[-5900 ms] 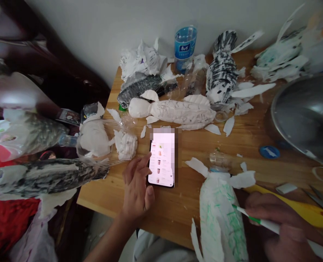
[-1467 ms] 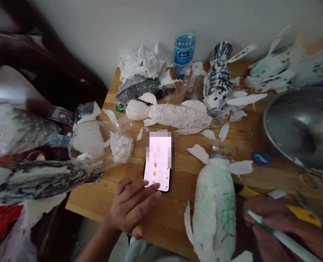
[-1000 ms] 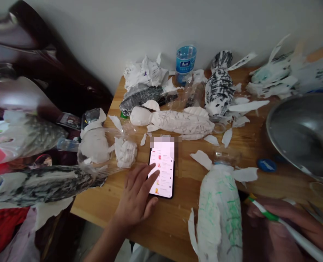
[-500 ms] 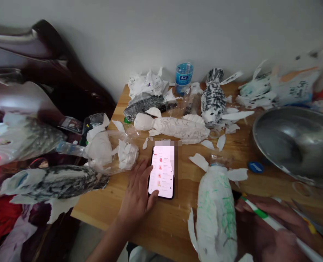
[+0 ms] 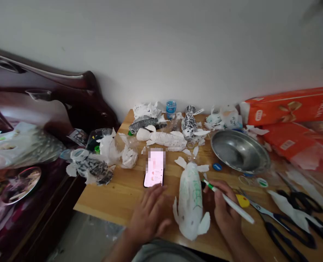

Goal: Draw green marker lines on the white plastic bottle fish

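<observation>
My left hand [image 5: 150, 214] rests palm down on the wooden table [image 5: 118, 194], fingers spread, just below a lit phone [image 5: 154, 174]. My right hand [image 5: 224, 209] is closed round a white marker with a green tip [image 5: 228, 201]; the tip touches the right side of a white paper fish with green marks [image 5: 191, 200]. That fish lies between my two hands.
More paper fish [image 5: 163, 138] and torn paper scraps lie at the table's back, beside a blue-labelled bottle [image 5: 171, 107]. A steel bowl [image 5: 239, 151] sits right of centre. Scissors [image 5: 284, 223] and orange packages [image 5: 289, 107] are on the right. Dark wooden furniture [image 5: 55, 98] stands at left.
The view has lifted and pulled back, showing the wall and orange packages. My left hand slid off the phone toward me. My right hand brought the marker up against the green-marked fish.
</observation>
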The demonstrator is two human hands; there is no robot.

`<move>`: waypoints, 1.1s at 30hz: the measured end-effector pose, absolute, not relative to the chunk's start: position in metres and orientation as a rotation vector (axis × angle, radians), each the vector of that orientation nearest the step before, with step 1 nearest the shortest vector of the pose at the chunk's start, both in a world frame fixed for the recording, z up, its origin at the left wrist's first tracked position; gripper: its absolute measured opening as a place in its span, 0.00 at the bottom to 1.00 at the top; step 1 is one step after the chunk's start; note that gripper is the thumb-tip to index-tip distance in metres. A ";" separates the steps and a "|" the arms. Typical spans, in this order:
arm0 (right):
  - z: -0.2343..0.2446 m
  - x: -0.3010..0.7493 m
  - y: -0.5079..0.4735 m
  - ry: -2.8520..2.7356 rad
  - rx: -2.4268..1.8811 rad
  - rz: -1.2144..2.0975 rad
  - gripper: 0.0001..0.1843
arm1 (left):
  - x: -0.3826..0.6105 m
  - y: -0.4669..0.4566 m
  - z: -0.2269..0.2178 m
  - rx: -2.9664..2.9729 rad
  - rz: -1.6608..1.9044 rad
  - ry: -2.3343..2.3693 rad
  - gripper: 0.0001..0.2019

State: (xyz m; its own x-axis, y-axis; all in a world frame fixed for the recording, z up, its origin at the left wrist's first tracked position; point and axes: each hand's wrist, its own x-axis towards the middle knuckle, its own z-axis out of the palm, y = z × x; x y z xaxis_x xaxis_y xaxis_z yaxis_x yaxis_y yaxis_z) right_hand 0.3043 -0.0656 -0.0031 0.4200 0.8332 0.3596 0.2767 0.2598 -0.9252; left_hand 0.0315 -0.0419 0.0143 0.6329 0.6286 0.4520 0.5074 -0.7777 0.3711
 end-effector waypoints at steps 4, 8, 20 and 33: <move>-0.002 0.307 -0.065 -1.229 -1.458 0.488 0.15 | 0.064 -0.073 0.010 2.701 0.924 0.828 0.49; -0.006 0.311 -0.071 -1.220 -1.479 0.547 0.21 | 0.085 -0.075 0.001 2.738 0.929 0.704 0.53; 0.000 0.314 -0.076 -1.145 -1.499 0.439 0.15 | 0.052 -0.055 0.003 2.799 0.853 0.575 0.40; 0.000 0.313 -0.078 -0.740 -1.531 0.482 0.19 | 0.005 -0.001 0.005 2.245 0.587 1.429 0.27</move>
State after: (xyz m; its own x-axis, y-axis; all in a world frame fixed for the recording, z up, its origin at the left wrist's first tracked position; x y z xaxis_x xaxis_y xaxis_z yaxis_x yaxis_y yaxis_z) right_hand 0.3128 -0.0776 0.0004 0.7014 0.7010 0.1287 0.1665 0.0143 -0.9859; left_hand 0.0049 -0.0012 0.0055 0.3847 0.9142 0.1276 0.7396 -0.3880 0.5499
